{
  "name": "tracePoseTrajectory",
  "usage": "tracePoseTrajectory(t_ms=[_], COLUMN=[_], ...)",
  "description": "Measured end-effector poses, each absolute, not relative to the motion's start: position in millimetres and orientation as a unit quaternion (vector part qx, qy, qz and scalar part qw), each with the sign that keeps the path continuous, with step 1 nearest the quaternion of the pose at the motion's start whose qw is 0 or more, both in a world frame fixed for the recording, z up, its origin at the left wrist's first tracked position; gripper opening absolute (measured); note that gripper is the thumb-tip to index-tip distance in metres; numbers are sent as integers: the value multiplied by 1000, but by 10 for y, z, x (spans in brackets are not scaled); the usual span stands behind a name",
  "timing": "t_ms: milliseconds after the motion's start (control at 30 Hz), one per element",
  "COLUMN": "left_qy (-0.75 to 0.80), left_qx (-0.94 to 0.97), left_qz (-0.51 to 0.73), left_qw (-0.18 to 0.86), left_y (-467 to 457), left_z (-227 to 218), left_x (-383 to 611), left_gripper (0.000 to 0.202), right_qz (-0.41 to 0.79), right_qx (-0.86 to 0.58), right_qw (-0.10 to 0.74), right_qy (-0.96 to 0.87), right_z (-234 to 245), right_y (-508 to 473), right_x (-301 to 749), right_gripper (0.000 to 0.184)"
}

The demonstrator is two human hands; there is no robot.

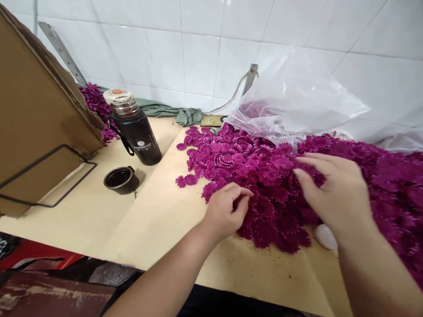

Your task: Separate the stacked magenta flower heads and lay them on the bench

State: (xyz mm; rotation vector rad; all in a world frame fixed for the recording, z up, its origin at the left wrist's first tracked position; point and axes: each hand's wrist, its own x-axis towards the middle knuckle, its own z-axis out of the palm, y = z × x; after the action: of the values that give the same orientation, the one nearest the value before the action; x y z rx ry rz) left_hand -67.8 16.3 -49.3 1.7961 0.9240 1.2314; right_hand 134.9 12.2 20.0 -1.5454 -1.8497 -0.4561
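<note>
A big heap of magenta artificial flower heads (264, 176) covers the right half of the pale wooden table (158, 220). My left hand (226, 211) rests at the heap's near left edge, fingers curled in against the flowers; what they pinch is hidden. My right hand (333, 193) lies on top of the heap, fingers stretched and slightly spread over the flowers, a little blurred. Two loose flower heads (185, 180) lie apart at the left of the pile.
A black flask (135, 130) stands at the left with its black cup lid (120, 179) beside it. A cardboard box (36, 114) leans at far left. A clear plastic bag (291, 101) sits behind the heap by the tiled wall. More flowers (95, 103) lie behind the flask.
</note>
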Motion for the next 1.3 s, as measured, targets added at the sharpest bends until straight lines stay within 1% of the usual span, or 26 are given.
tracePoseTrajectory(t_ms=[33, 100, 167, 233, 333, 433, 567, 733, 867, 967, 1133, 1300], left_qy=[369, 389, 390, 374, 359, 362, 361, 381, 400, 389, 383, 389], left_qx=[669, 551, 395, 257, 150, 139, 145, 130, 116, 104, 110, 115], left_qz=[517, 613, 702, 757, 779, 771, 759, 745, 723, 733, 743, 738], left_qw=[384, 412, 445, 470, 491, 506, 522, 531, 551, 548, 538, 538], left_y=[177, 229, 305, 386, 467, 489, 487, 496, 507, 520, 534, 527], left_z=[-476, -441, -413, -393, -381, -390, -408, -423, -429, -429, -449, -466], left_x=[-700, -759, -827, -884, -922, -908, -889, -904, -919, -930, -927, -917], left_gripper=[16, 16, 12, 6, 3, 5, 6, 6, 12, 15, 16, 15], right_qz=[-147, -67, -24, -30, -39, -45, -43, -30, -34, -43, -46, -49], right_qx=[-563, -523, -486, -488, -498, -510, -519, -518, -524, -519, -503, -541], right_qw=[341, 290, 192, 62, 4, -24, -36, -14, 8, 21, 8, 17], right_qy=[-739, -799, -852, -870, -866, -859, -853, -855, -851, -854, -863, -840], right_z=[185, 166, 144, 98, -19, -131, -189, -179, -123, -87, -162, -240], right_y=[139, 211, 336, 489, 687, 778, 824, 965, 1004, 923, 791, 859], right_x=[1179, 830, 523, 296, 108, 47, 79, 235, 307, 233, -25, -114], right_gripper=[19, 17, 19, 23, 21, 22, 23, 21, 27, 33, 22, 23])
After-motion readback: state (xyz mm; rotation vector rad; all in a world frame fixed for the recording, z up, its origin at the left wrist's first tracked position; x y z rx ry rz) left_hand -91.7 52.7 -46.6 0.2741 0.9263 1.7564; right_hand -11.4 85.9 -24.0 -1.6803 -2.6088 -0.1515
